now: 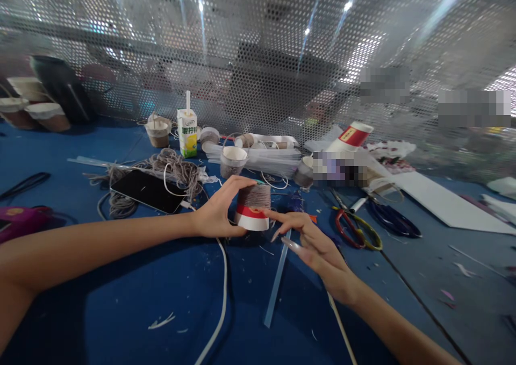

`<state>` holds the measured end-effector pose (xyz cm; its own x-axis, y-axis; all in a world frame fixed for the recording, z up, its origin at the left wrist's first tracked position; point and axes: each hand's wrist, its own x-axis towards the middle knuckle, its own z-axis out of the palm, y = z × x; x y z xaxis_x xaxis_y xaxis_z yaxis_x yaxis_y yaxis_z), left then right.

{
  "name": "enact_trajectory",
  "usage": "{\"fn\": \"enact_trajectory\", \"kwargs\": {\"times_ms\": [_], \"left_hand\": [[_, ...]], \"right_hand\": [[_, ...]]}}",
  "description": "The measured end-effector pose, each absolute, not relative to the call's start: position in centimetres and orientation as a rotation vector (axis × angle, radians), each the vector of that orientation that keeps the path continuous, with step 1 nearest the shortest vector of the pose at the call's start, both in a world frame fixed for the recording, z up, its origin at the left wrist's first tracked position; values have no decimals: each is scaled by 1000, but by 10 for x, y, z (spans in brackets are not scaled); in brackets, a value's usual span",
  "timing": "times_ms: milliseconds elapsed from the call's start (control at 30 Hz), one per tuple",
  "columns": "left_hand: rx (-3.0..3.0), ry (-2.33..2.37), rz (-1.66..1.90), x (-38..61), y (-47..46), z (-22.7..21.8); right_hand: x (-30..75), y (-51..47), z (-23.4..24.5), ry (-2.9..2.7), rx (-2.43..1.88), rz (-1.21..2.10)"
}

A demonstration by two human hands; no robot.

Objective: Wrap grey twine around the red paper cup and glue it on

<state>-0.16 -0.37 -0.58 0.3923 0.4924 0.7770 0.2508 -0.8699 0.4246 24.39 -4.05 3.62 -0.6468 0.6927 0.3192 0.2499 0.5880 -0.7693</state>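
Observation:
My left hand (221, 206) is closed around an upside-down paper cup (253, 224), thumb at its rim and fingers over its base. Grey-brown cord (253, 195) is wound round the cup's upper part; below it a red band and a white rim show. My right hand (312, 244) is at the cup's right side, its index fingertip touching or almost touching the red band, the other fingers apart. Between the hands and the table's near edge lies a translucent glue stick (277, 284). Something dark blue (295, 201), partly hidden, is behind my right hand.
To the left lie a phone (147, 190) and a heap of grey cord (173, 166). A drink carton (187, 134) and a small cord-handled bucket (233, 163) stand behind. Scissors (357, 230) lie right. A white cable (223, 295) crosses the blue table. A perforated metal screen (161, 42) stands behind.

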Motion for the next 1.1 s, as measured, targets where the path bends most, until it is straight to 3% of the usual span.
{"fn": "enact_trajectory", "kwargs": {"times_ms": [433, 700, 900, 1100], "left_hand": [[2450, 729, 1399, 0, -5, -7], [2313, 588, 1428, -3, -4, -10], [2410, 339, 1256, -2, -5, -9], [2477, 375, 1230, 0, -6, -10]], "right_hand": [[241, -46, 40, -2501, -806, 680], [244, -34, 26, -2108, -628, 335], [245, -29, 22, -2251, -730, 255], [245, -34, 25, -2306, -752, 85]]}}
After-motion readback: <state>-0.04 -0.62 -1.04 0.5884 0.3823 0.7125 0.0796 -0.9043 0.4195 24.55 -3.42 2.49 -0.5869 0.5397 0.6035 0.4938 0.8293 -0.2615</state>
